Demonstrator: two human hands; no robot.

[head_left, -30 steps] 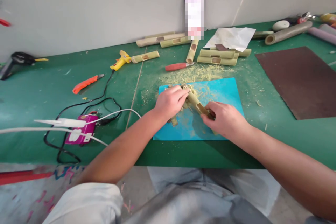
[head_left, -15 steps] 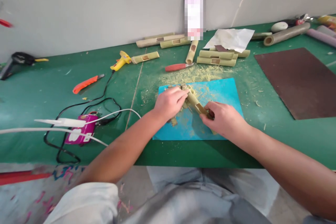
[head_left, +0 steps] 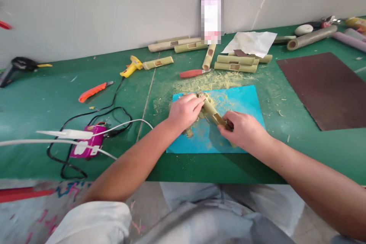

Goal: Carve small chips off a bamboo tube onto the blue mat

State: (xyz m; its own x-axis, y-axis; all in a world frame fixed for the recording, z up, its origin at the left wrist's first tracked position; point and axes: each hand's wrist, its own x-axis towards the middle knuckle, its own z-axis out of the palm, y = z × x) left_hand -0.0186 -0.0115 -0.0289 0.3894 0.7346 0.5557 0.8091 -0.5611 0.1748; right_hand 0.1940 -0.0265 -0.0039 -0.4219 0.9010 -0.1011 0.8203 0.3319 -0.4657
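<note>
A pale green bamboo tube [head_left: 211, 109] with a cut opening lies tilted over a blue sheet [head_left: 246, 103] strewn with shavings. My left hand [head_left: 185, 111] is closed on its upper left end, the fingertips partly hidden. At the lower right end, my right hand [head_left: 241, 126] grips the tube between thumb and fingers, beside the opening. Small bamboo scraps [head_left: 188, 132] lie under and near my left hand. Behind the sheet are a red-handled knife [head_left: 192, 73] and a heap of shavings [head_left: 214, 81].
On the green table [head_left: 114, 65] are more bamboo tubes [head_left: 236, 67], a yellow glue gun [head_left: 132, 67], an orange cutter [head_left: 93, 92] and a purple box with cables [head_left: 94, 141]. A brown board [head_left: 326, 87] lies right; a phone [head_left: 211, 17] leans on the wall.
</note>
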